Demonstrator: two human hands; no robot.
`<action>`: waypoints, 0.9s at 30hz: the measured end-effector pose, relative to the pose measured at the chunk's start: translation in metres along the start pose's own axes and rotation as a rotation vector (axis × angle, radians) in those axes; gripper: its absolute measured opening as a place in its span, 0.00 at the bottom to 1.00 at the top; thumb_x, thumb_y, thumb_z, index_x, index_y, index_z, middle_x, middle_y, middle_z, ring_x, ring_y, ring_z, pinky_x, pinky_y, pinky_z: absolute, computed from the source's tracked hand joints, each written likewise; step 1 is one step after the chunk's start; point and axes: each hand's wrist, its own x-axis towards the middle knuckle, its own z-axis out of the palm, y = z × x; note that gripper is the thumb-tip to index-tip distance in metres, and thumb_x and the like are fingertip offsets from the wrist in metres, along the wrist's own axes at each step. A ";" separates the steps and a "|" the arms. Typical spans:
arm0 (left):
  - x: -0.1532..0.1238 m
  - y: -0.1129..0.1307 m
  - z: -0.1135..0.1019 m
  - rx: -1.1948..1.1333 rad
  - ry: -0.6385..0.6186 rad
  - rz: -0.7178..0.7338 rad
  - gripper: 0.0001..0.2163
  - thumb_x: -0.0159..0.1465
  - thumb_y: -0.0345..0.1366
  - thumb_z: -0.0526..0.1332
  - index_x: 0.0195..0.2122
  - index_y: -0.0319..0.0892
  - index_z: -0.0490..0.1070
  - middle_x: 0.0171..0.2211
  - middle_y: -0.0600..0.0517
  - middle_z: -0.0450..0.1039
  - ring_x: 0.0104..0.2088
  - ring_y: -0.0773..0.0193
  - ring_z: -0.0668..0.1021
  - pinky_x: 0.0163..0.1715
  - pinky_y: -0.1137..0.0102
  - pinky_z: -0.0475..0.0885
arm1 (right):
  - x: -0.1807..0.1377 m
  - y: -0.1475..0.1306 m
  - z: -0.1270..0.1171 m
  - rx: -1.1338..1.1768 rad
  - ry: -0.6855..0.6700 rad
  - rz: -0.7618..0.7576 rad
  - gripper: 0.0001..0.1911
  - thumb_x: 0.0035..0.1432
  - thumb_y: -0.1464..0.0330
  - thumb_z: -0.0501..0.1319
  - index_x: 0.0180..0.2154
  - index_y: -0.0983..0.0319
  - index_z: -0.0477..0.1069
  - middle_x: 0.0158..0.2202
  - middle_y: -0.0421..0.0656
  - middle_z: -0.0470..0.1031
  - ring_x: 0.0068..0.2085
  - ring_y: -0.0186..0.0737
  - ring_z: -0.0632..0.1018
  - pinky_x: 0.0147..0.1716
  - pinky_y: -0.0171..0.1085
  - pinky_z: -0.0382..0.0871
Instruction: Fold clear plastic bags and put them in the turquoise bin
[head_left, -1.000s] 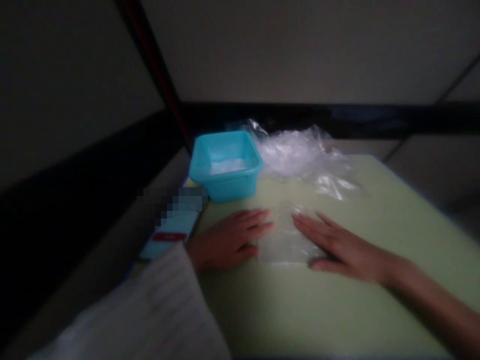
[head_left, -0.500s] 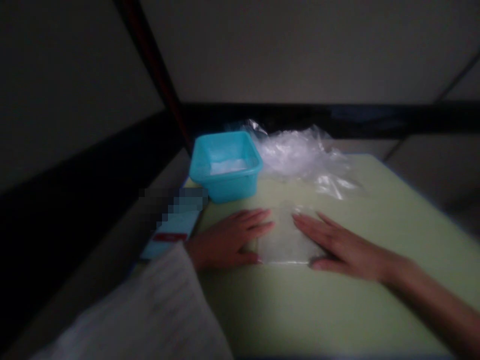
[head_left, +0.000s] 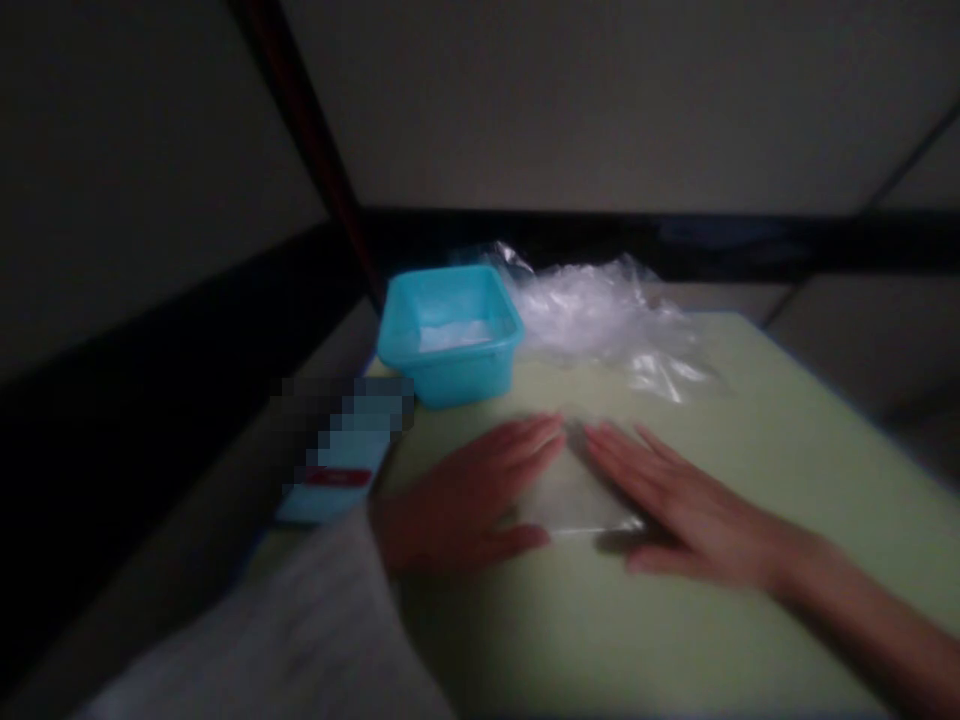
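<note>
Left hand [head_left: 469, 495] slid onto clear pouch [head_left: 574, 497] before blue tub [head_left: 450, 335], nearly meeting right hand [head_left: 675, 495]; both flat, open, gripping nothing. I judge smoothing underway; next needs even pressure.

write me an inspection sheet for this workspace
surface: pale green flat tabletop.
job's things: small flat clear plastic bag lying on the tabletop between both hands.
clutter: turquoise square plastic tub holding something white; crumpled heap of clear plastic film beside it; light blue flat box with red label, at left.
grippers: left hand and right hand flat, palms down, fingers on the bag's sides.
cables: nothing seen.
surroundings: grey wall, dark band, dark red slanted post.
</note>
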 end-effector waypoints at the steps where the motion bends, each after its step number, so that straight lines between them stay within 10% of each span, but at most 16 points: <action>1: 0.003 0.006 0.004 -0.003 -0.002 0.008 0.36 0.65 0.54 0.49 0.65 0.33 0.41 0.66 0.39 0.38 0.66 0.53 0.44 0.63 0.59 0.44 | 0.000 -0.003 0.002 -0.016 0.002 -0.008 0.47 0.59 0.48 0.51 0.65 0.66 0.30 0.67 0.52 0.35 0.66 0.48 0.43 0.63 0.52 0.36; 18: 0.006 0.019 0.031 0.079 -0.105 -0.085 0.39 0.61 0.58 0.50 0.63 0.31 0.47 0.65 0.33 0.41 0.65 0.46 0.44 0.61 0.53 0.48 | -0.006 -0.005 0.020 -0.019 -0.025 0.022 0.48 0.59 0.48 0.51 0.65 0.67 0.28 0.66 0.55 0.35 0.65 0.50 0.45 0.62 0.52 0.44; 27: 0.004 0.016 0.029 0.072 -0.089 -0.013 0.30 0.61 0.54 0.54 0.62 0.47 0.54 0.66 0.37 0.41 0.64 0.42 0.47 0.59 0.47 0.49 | -0.008 -0.002 0.020 0.021 -0.029 0.014 0.46 0.59 0.49 0.51 0.65 0.66 0.29 0.66 0.54 0.37 0.66 0.49 0.45 0.62 0.52 0.39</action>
